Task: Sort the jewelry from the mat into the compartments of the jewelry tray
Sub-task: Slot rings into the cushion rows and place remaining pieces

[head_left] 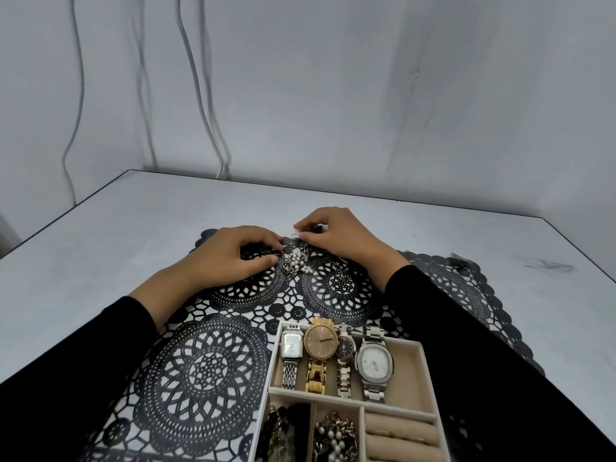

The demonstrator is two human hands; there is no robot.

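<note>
Head view. The pale table [133, 228] lies bare out to its dark-trimmed far and left edges, and a grey wall [333, 95] stands close behind. A black mat [206, 361], lace-cut with a scalloped edge, covers the middle.

The jewelry tangle [296, 261], pearls and thin silver wire, sits at the mat's far part. Our left hand [230, 255] curls thumb and fingers round its left side. Our right hand [336, 238] pinches a thin piece at its top. The hands are nearly together.

The beige, felt-lined jewelry tray [346, 393] lies nearest us, between our black sleeves [466, 328]. Four watches [320, 340] fill its far compartment. Below them are dark pieces on the left, a pearl chain [335, 435] in the middle and padded ring rolls [400, 435] on the right.

Cables [200, 95] hang down the wall.
</note>
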